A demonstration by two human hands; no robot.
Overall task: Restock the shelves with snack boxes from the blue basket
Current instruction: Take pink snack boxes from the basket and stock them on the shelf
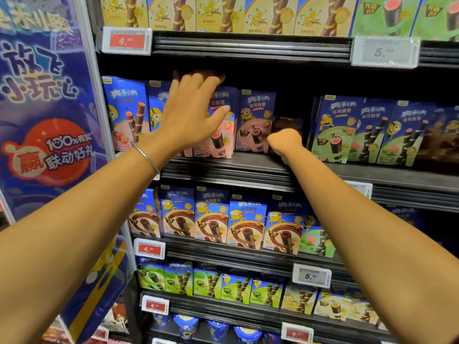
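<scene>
Pink snack box (218, 145): upright at the shelf (248, 167) front, in a row.
Left hand (191, 112): atop that box, fingers hooked over, thumb on its front.
Right hand (285, 141): right of that box, in a gap; fingers hidden, grip unclear.

Left hand (191, 112) fingertips lost in shadow atop pink box (218, 142); right hand (284, 140) fingers hidden behind own wrist, grip unclear.

The middle shelf (248, 167) carries upright pink boxes (253, 125), with green boxes (347, 130) to their right. Below the pink boxes, a lower shelf (248, 252) holds brown boxes (213, 219); above them, an upper shelf (248, 43) holds yellow boxes (218, 13).
</scene>
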